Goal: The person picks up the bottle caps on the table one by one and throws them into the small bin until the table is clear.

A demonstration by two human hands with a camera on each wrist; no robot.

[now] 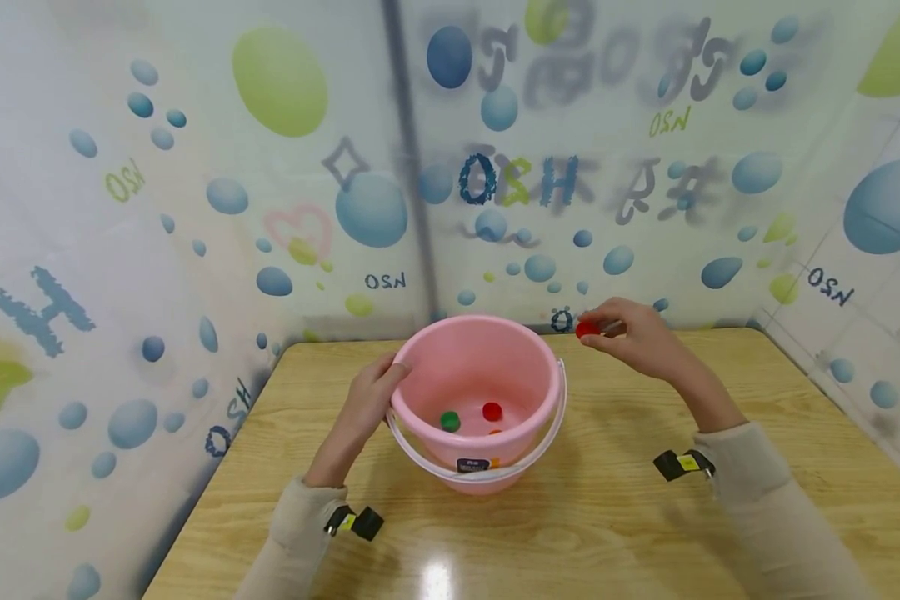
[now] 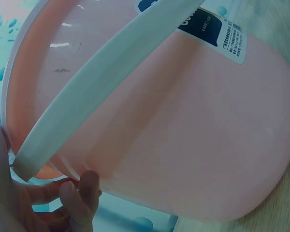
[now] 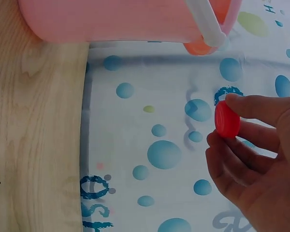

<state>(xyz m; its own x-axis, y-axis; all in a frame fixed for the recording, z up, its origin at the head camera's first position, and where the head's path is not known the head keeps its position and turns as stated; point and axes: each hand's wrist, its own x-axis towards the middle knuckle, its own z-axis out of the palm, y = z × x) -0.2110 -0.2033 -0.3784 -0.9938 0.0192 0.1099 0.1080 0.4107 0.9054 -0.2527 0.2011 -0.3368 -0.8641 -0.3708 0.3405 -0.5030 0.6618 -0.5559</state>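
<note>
A pink bucket [image 1: 480, 367] stands on the table, its white handle [image 1: 474, 477] hanging down in front. My left hand [image 1: 366, 393] grips the bucket's left rim, thumb over the edge and fingers against the outer wall in the left wrist view. To the right of the bucket and about rim height, my right hand [image 1: 636, 337] pinches a red bottle cap [image 3: 227, 119] between thumb and fingers. Inside the bucket lie a green cap [image 1: 450, 422] and a red cap [image 1: 492, 411]. Another reddish piece [image 1: 496, 432] is mostly hidden by the front rim.
The wooden table [image 1: 615, 533] reaches back to a hanging curtain [image 1: 330, 292] printed with blue and green drops. More of this printed sheeting closes off the left and right sides. A label [image 1: 473, 465] is stuck on the bucket's front.
</note>
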